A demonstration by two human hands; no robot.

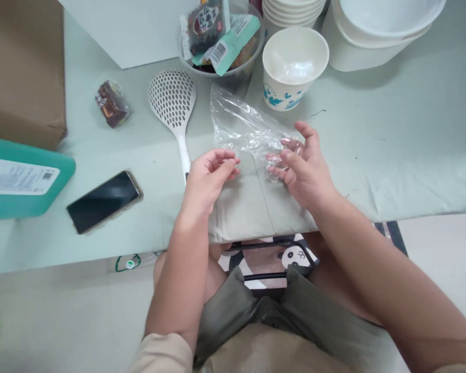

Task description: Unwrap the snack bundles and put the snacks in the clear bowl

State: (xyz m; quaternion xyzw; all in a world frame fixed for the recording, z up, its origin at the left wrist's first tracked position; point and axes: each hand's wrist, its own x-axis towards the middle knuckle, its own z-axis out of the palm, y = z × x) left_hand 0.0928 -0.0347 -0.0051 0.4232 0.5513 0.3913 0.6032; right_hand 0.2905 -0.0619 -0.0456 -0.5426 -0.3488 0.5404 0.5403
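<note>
A crumpled clear plastic bag (244, 122) lies stretched between my hands at the table's front. My left hand (213, 173) is closed, thumb against curled fingers, at the bag's lower left edge. My right hand (305, 168) has the bag's right end bunched among its fingers, with the index finger raised. Just behind the right hand stands a white paper cup (281, 96) with blue leaf prints. Left of the bag rests a white slotted skimmer (173, 98), its handle end partly hidden behind my left hand.
A clear tub (238, 67) of wrapped snacks, stacked paper cups (293, 13) and white containers (357, 49) stand at the back. Leftward are a wrapped cocoa snack (112, 103), a phone (104, 202), a teal bottle (58, 181) and a cardboard box (23, 72).
</note>
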